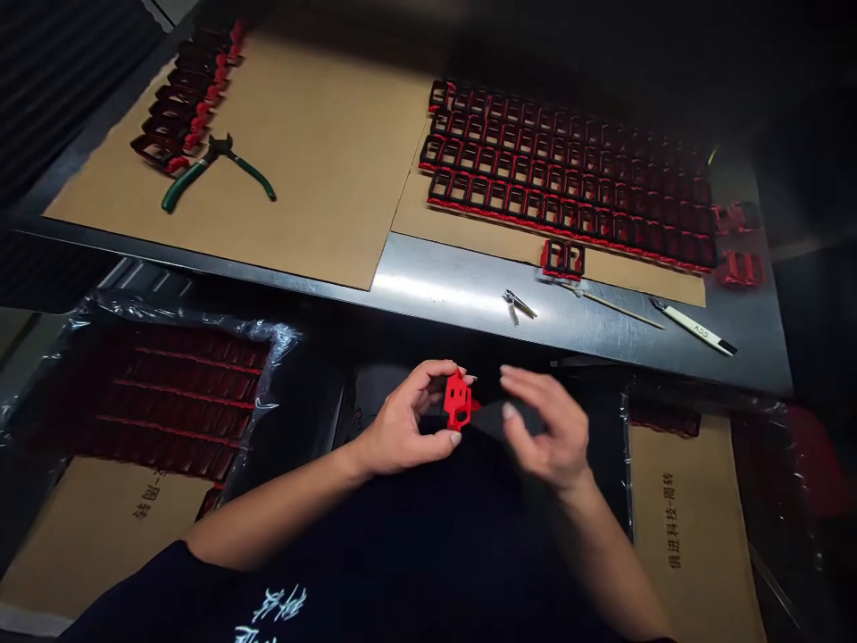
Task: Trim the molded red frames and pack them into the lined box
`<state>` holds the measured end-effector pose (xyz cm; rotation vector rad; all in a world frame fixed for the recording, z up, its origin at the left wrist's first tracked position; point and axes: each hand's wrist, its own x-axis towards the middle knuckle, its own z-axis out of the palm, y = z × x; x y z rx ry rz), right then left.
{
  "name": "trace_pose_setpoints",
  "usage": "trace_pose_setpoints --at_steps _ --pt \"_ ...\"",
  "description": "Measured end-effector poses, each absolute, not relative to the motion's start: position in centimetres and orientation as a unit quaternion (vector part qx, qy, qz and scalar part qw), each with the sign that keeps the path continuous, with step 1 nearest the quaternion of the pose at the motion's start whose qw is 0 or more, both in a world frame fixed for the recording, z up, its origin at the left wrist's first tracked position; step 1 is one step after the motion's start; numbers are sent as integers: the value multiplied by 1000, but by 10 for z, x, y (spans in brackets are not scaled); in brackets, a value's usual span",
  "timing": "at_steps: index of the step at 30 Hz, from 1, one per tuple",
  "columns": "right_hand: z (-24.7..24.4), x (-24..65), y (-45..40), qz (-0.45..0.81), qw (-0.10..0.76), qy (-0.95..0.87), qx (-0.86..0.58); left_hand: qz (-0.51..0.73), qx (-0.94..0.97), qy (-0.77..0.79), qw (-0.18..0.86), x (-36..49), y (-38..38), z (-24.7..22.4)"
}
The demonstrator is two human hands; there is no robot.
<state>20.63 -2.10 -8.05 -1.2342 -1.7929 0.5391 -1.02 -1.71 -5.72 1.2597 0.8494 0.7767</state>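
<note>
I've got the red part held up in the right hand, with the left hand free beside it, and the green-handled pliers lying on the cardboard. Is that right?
Not quite: the head view shows the red part in the left hand, and it is the right hand that is free beside it. The green-handled pliers do lie on the cardboard.

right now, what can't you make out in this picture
- Far side of the red part: head view, turned away, and the left hand wraps one edge.
- Fine detail of the right hand: head view, blurred.
- Far right end of the rows of black-and-red frames: head view, sunk in dark shadow.
- Rest of the white shirt lettering: head view, cut off by the bottom edge.
</note>
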Motion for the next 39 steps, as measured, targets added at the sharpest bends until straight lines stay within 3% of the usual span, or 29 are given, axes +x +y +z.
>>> trace_pose_setpoints --at_steps 3,5,7,12,16,20,39 --pt "-93 220 30 134 339 -630 -686 354 596 371 618 -15 -18 -55" --pt "-103 223 57 197 217 -581 -759 339 651 381 563 -15 -19 -51" --pt "-107 223 67 242 170 -553 -779 327 705 381 501 -14 -19 -46" --pt "-80 231 5 268 308 -613 -677 323 776 341 422 -14 -17 -33" --pt "-44 230 -62 266 368 -735 -503 326 789 279 440 -10 -13 -34" --pt "-35 214 -88 297 425 -704 -485 309 790 240 471 -4 -10 -40" --pt "-41 204 -90 303 456 -680 -489 282 794 247 479 -8 -12 -44"
